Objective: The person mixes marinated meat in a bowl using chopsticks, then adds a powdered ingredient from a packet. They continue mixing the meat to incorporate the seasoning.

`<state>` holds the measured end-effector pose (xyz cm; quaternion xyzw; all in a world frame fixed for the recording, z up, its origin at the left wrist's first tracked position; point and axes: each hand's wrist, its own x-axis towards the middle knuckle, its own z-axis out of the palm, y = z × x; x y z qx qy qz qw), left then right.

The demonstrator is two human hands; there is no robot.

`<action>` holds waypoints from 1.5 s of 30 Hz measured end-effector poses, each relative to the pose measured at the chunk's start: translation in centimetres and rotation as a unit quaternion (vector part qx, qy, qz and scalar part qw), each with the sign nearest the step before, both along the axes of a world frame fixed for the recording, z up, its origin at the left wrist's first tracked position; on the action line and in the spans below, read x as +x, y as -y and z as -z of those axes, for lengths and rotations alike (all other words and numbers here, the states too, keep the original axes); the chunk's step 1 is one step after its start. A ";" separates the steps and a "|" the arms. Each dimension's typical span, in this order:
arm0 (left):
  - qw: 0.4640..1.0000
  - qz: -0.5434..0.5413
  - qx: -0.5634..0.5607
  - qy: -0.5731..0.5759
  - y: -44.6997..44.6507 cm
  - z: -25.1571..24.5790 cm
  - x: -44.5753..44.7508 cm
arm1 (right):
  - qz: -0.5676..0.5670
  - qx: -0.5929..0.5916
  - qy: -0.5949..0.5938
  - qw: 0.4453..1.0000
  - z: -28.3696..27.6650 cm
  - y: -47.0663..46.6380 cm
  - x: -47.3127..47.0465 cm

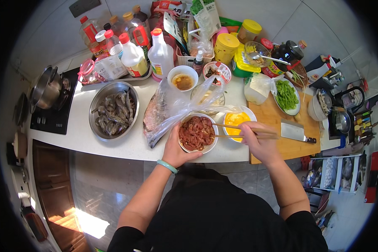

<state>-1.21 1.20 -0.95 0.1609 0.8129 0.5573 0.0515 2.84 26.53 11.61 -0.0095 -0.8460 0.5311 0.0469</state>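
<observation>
My left hand [175, 149] grips the near-left side of a white bowl [211, 148], thumb along its front. Pieces of raw sliced meat [196, 134] fill the bowl. In my right hand [258, 141] is a pair of wooden chopsticks [228, 126], held apart with their tips at the meat's right side. Just behind that hand sits a bowl [253, 114] of beaten egg [236, 121], partly covered by the chopsticks. A whole raw fish [153, 110] in a clear plastic bag [189, 105] lies to the left, the bag's knotted top stretching behind the meat bowl.
Raw shrimp fill a steel basin [135, 121] on the left, near a gas hob [47, 118] with a pot [44, 88]. A cleaver [293, 130] lies on the wooden cutting board [267, 148] at right, by a plate of sliced green peppers [286, 96]. Bottles [133, 60] line the wall.
</observation>
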 end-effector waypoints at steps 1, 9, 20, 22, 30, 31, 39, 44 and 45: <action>1.000 0.004 0.003 0.000 -0.1 -0.2 -0.1 | 0.041 -0.017 0.012 0.999 0.8 0.5 -0.3; 1.000 0.000 0.002 -0.012 -0.2 -0.3 -0.1 | 0.074 -0.187 0.048 0.979 6.6 1.4 0.0; 1.000 0.004 0.007 0.000 0.0 -0.9 -0.2 | -0.199 0.115 -0.130 0.965 2.0 0.6 0.6; 1.000 0.003 0.005 -0.006 0.0 -0.6 -0.1 | -0.098 -0.023 -0.073 0.992 2.1 -0.5 0.3; 1.000 0.011 0.007 -0.003 -0.1 -0.4 -0.3 | -0.014 -0.200 0.042 0.979 7.0 1.0 -4.5; 1.000 0.011 0.008 -0.003 -0.1 -0.2 -0.3 | -0.049 -0.173 0.053 0.982 6.8 1.1 -4.5; 1.000 0.004 0.021 0.007 0.0 -0.1 -0.1 | -0.243 0.025 0.054 0.968 -1.6 -1.2 -3.2; 1.000 0.011 0.020 0.002 -0.3 -0.3 -0.3 | -0.285 0.080 -0.042 0.954 0.5 -1.0 -2.5; 1.000 0.012 0.021 0.004 -0.3 -0.3 -0.3 | -0.296 0.102 -0.068 0.947 1.1 -0.5 -2.5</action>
